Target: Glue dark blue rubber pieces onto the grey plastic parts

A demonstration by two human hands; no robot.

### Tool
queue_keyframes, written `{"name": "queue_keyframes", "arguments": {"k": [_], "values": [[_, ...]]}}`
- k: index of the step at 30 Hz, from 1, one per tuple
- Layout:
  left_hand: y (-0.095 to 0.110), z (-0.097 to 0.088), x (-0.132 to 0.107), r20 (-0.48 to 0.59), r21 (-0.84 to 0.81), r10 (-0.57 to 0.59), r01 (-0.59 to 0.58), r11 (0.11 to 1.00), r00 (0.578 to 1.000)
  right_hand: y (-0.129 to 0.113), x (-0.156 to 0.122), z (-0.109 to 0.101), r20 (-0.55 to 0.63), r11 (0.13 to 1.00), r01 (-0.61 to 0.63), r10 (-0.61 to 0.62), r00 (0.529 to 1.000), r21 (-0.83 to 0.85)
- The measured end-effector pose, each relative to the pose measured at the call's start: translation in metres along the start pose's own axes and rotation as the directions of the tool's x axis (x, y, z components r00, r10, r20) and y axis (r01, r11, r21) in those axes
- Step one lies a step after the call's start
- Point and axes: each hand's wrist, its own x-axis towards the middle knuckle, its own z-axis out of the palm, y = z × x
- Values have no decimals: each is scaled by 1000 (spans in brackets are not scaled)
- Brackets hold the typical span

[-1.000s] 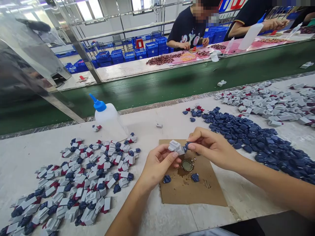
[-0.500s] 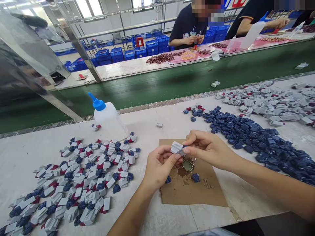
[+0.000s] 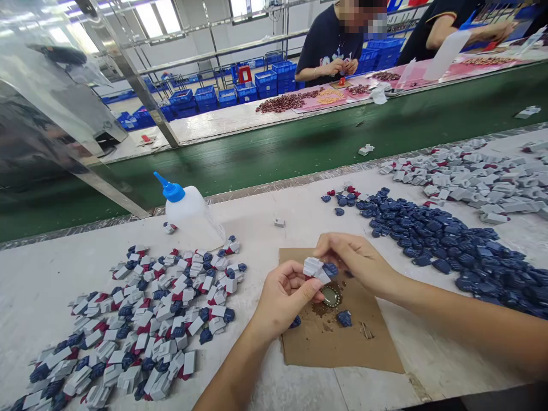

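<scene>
My left hand (image 3: 282,297) pinches a small grey plastic part (image 3: 314,267) above a brown cardboard sheet (image 3: 342,342). My right hand (image 3: 357,260) meets it from the right, its fingertips pressing a small blue part (image 3: 330,269) against the grey one. Under the hands a round metal cap (image 3: 330,295) holding glue sits on the cardboard amid dried stains. Two loose blue parts (image 3: 343,317) lie on the cardboard, one partly hidden by my left hand.
A glue bottle (image 3: 188,214) with a blue nozzle stands behind a pile of joined grey-and-blue parts (image 3: 145,319). Heaps of blue parts (image 3: 449,245) and grey parts (image 3: 475,180) lie right. Beyond a green conveyor (image 3: 278,151), other people work at a far bench.
Both hands have dropped slightly toward the cardboard. The blue part now shows pressed onto the end of the grey part. The view has tilted a little.
</scene>
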Motion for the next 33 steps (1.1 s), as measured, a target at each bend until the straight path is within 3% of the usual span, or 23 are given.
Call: {"name": "queue_keyframes", "arguments": {"k": [3, 5, 9, 12, 16, 20, 23, 26, 28, 29, 30, 31, 33], "values": [[2, -3, 0, 30, -82, 0, 2, 997, 1000, 3, 23, -8, -230, 999, 39, -33, 973, 22], [4, -6, 0, 22, -178, 34, -30, 984, 999, 5, 50, -26, -365, 994, -25, -15, 931, -106], [13, -12, -3, -44, -261, 90, -99, 960, 995, 7, 123, -87, -561, 895, -203, -63, 825, -398], [21, -19, -3, -181, -248, 116, -160, 956, 977, 5, 175, -138, -635, 760, -349, -107, 765, -549], [34, -34, -2, -328, -337, 111, -226, 914, 938, 9, 215, -176, -643, 509, -530, -61, 764, -678], [43, -43, -1, -339, -462, 65, -226, 858, 939, 18, 235, -182, -623, 315, -593, 7, 782, -741], [42, -42, 0, -381, -450, 60, -242, 860, 923, 20, 244, -177, -549, 243, -530, -15, 835, -813], [37, -40, -3, -452, -290, 109, -261, 921, 885, 16, 243, -166, -411, 231, -384, -81, 908, -894], [36, -40, -8, -489, -34, 257, -312, 949, 834, 13, 234, -154, -316, 241, -277, -141, 938, -930], [37, -40, -10, -464, 172, 378, -337, 926, 801, 11, 228, -148, -275, 251, -229, -166, 947, -940], [38, -41, -12, -394, 419, 507, -342, 841, 767, 10, 220, -142, -231, 262, -177, -191, 954, -949], [39, -43, -13, -287, 662, 609, -306, 684, 740, 9, 211, -137, -175, 273, -112, -219, 960, -956], [39, -49, -12, -82, 964, 652, -107, 244, 754, 6, 191, -127, -32, 272, 51, -291, 956, -961]]}}
